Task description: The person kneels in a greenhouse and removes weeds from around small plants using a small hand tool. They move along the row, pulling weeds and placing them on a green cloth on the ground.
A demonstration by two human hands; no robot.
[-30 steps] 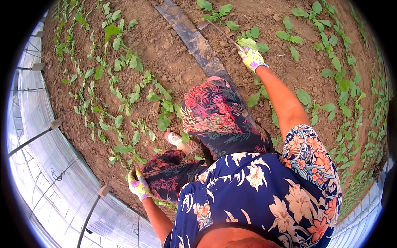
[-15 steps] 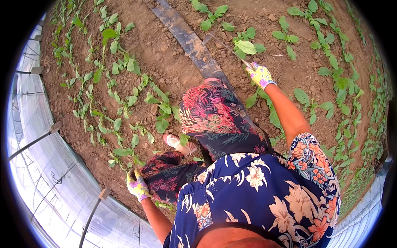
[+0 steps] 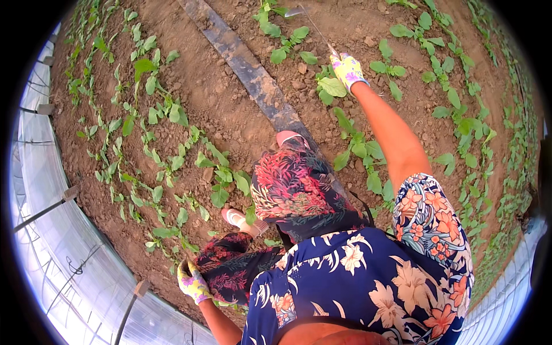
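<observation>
My right hand, in a yellow glove with a flower print, is closed round the handle end of a small hand hoe. The hoe's thin shaft reaches up and left to a metal blade over the soil, near a leafy seedling. Just below that hand grows another seedling. My left hand, gloved alike, hangs beside my lower trouser leg at the lower left. Its fingers are loosely bent and apart, and nothing shows in them.
A dirt-covered dark strip runs diagonally over the soil toward my front shoe. Rows of seedlings grow on the left, and more rows on the right. Clear plastic sheeting with poles borders the left side.
My right hand has moved forward and slightly left, carrying the hoe farther up the soil. The view has shifted a little; my left hand stays by my trouser leg.
</observation>
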